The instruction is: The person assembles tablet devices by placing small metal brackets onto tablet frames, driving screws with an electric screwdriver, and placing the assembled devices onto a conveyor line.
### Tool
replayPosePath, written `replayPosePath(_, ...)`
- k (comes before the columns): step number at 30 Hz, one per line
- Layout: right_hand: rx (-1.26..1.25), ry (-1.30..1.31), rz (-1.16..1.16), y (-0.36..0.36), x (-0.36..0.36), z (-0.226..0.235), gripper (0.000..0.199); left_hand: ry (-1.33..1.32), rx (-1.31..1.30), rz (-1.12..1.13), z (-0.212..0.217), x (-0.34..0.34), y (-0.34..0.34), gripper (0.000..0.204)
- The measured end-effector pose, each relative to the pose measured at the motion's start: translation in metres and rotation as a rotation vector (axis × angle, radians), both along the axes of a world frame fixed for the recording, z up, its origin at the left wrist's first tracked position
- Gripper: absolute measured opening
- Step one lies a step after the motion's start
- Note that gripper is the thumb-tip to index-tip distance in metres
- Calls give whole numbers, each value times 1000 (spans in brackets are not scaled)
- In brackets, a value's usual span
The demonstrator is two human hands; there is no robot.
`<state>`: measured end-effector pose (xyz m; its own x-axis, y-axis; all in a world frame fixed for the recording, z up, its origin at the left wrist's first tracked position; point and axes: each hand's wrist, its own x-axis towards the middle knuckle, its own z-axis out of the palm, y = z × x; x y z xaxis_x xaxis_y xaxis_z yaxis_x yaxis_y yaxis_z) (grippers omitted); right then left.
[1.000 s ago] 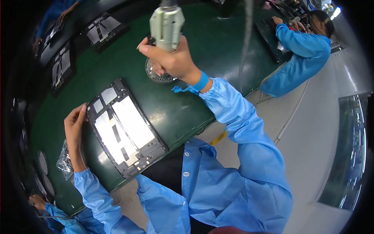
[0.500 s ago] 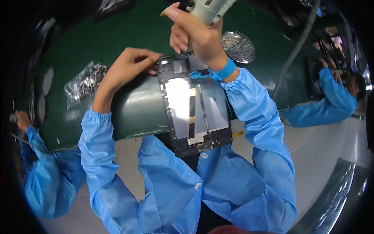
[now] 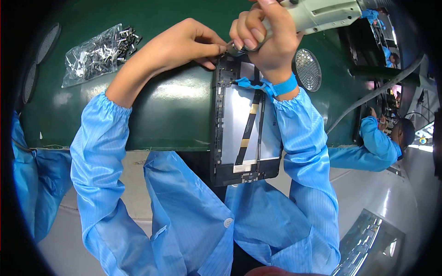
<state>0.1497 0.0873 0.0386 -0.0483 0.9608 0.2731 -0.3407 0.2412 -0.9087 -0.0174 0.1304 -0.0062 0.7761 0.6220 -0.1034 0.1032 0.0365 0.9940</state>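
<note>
A dark tablet-like device [image 3: 269,131] with its back off lies in front of me, its inner metal plate and flat cables exposed. Its near end juts past the table edge over my lap. My right hand [image 3: 274,39] is wrapped round a pale electric screwdriver [image 3: 329,14], tilted so its tip meets the device's far left corner. A blue strap circles that wrist. At the same corner, thumb and forefinger of my left hand [image 3: 193,43] are pinched together beside the tip; what they grip is too small to tell.
On the green table [image 3: 170,119] a clear plastic bag [image 3: 92,57] of small black and silver parts lies to the left. A round textured disc [image 3: 308,70] is at the right, beyond my wrist. A grey cable [image 3: 377,94] runs along the right. Another person in blue [image 3: 368,147] sits at the right.
The screwdriver has come down and turned, its tip now at the device's far left corner with its body leaning right. My left fingers have closed in beside the tip. The whole view has shifted.
</note>
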Motion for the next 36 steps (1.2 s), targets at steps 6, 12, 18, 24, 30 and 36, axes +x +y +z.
replayPosePath(6,15,-13,-28,0,-3,0,18,-16,12,15,-7,2,2,22)
replayPosePath(12,35,-2,-24,1,-2,-2,19,36,64,53,-8,2,-1,22)
replayPosePath(18,29,-84,-51,-1,-18,13,19,105,-97,15,13,-1,2,23)
replayPosePath(24,7,-80,22,2,-10,9,17,79,-98,28,12,1,1,23)
replayPosePath(30,2,-69,19,3,-9,7,20,74,-106,5,7,1,2,23)
replayPosePath(36,-14,-46,20,2,-4,3,19,68,-105,12,10,4,-2,23)
